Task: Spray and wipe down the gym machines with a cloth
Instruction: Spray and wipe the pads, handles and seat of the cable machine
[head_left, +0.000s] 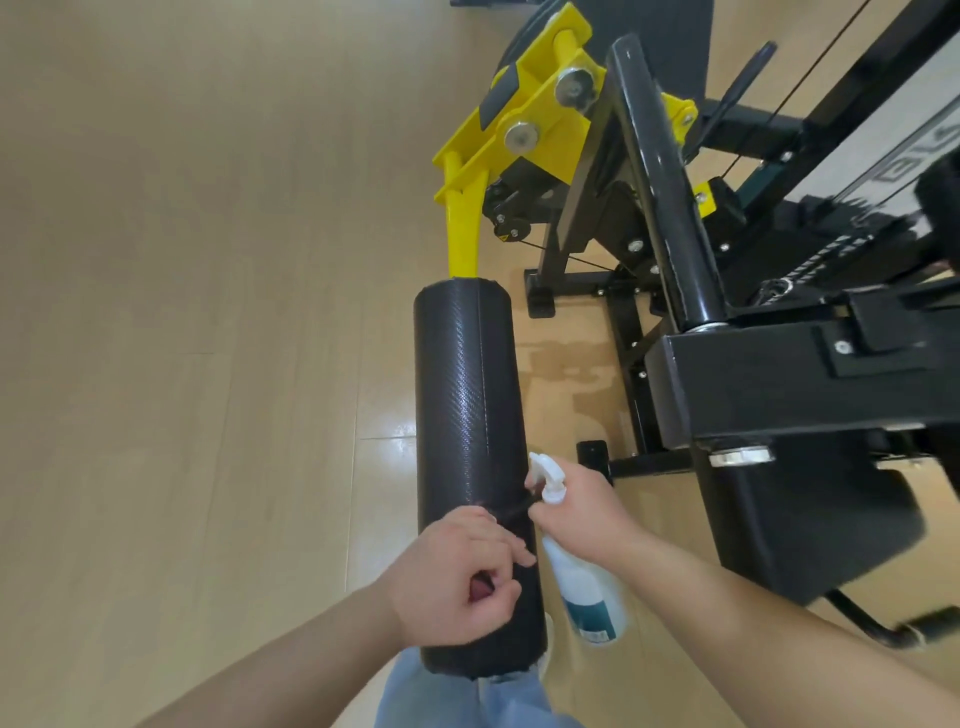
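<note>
A black textured roller pad (467, 415) on a yellow arm (462, 228) runs down the middle of the view. My left hand (457, 577) lies over the pad's near end with its fingers curled round a small dark reddish cloth (480, 590), mostly hidden in the fist. A thin dark strip runs from those fingers toward the bottle. My right hand (582, 514) grips the neck of a white spray bottle (587, 587) just right of the pad. The bottle's nozzle (543, 465) points at the pad.
The machine's black frame (779, 379), a slanted black post (660, 182) and a padded black seat (810, 519) crowd the right side. A wet patch (566, 364) marks the wooden floor beside the pad. Bare wooden floor (182, 312) spreads to the left. My jeans (447, 696) show below the pad.
</note>
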